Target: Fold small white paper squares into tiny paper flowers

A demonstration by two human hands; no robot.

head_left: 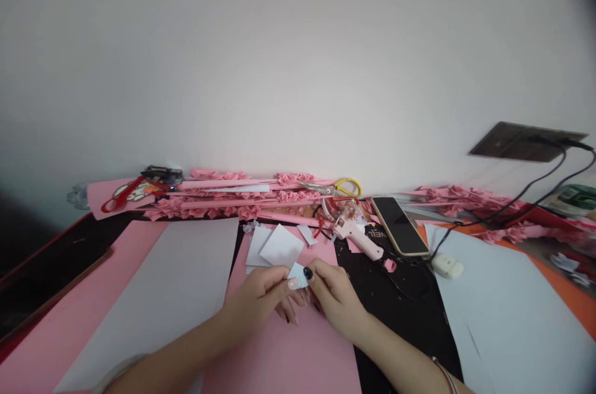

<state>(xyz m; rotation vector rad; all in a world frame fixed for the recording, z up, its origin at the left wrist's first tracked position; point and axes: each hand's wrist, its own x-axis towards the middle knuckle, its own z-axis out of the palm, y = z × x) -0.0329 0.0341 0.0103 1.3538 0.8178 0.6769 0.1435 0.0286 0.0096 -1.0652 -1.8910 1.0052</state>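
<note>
- pinching one slip [297, 271] between them, the two hands meet above the pink sheet [284, 357].
- the left hand [265, 291] grips the slip's left side, its pale-nailed thumb laid on the near face, the other fingers partly hidden behind and below.
- the right hand [338, 298] pinches the slip's right side, its dark-nailed thumb on top; its other fingers are curled, and some cannot be made out.
- the slip is pale and small, held up just in front of the white squares [282, 245], which overlap on the pink sheet.
- beyond the right hand are the glue gun [358, 236], tilted with its handle toward the right, and the phone [400, 226], lying screen up and dark.
- the scissors [344, 187], yellow-handled, rest on the pink stems [209, 200] along the wall [288, 59].
- to the left, a grey-white sheet [162, 288] lies over pink paper [112, 288].
- to the right, a white case [447, 265] sits at the edge of a pale sheet [503, 313].
- cords [540, 183] run down from the socket [507, 141] on the wall.
- a bracelet [444, 375] rings the right wrist.
</note>
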